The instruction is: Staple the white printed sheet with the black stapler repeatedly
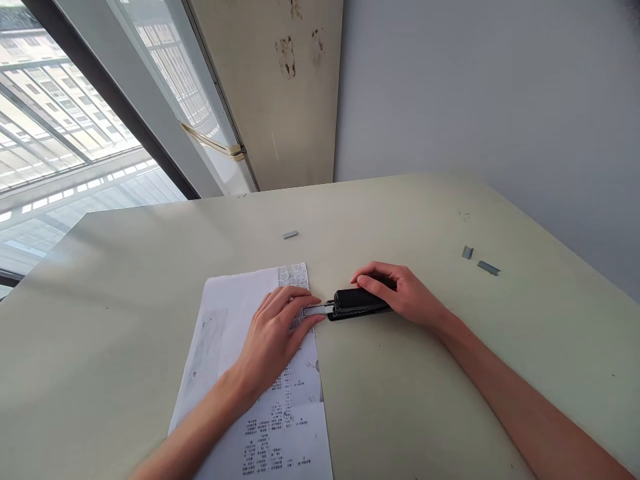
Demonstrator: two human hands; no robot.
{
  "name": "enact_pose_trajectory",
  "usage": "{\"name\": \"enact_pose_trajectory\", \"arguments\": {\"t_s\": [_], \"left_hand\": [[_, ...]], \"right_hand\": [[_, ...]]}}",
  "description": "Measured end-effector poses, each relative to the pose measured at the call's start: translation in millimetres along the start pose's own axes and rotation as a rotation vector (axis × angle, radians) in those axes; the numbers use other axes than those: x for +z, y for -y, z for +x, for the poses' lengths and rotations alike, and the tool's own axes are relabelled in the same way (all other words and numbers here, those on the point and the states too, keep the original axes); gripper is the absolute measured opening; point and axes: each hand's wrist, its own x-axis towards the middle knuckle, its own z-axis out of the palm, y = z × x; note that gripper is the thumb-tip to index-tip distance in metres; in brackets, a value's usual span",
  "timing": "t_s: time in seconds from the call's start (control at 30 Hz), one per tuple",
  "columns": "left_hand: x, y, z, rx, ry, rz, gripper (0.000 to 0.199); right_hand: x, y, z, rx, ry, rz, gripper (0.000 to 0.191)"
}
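Observation:
A black stapler lies on its side of the table just right of a stack of printed papers. Out of its left end sticks a metal slide, which overlaps the papers' right edge. Over the papers, my left hand has its thumb and fingers closed around that slide. My right hand grips the stapler's right end, thumb and fingers on the black body, hiding that end. Whether staples sit inside the slide I cannot tell.
On the pale table lie a small staple strip beyond the papers, and a short piece and a longer strip at the right. A grey wall borders the table's right side; a window is at the left.

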Motion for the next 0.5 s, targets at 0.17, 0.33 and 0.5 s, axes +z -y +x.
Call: {"name": "enact_pose_trajectory", "arguments": {"t_s": [0.17, 0.33, 0.5], "left_hand": [[-24.8, 19.0, 4.7, 0.04, 0.134, -0.012, 0.02], [-36.1, 28.9, 4.6, 0.127, 0.274, -0.156, 0.014], [-24.5, 17.5, 0.4, 0.212, 0.269, -0.265, 0.011]], "right_hand": [[-1.1, 2.6, -0.7, 0.019, 0.004, 0.038, 0.032], [0.9, 4.8, -1.9, 0.055, 0.013, 0.171, 0.029], [7.8, 6.9, -4.5, 0.034, 0.034, 0.282, 0.031]]}}
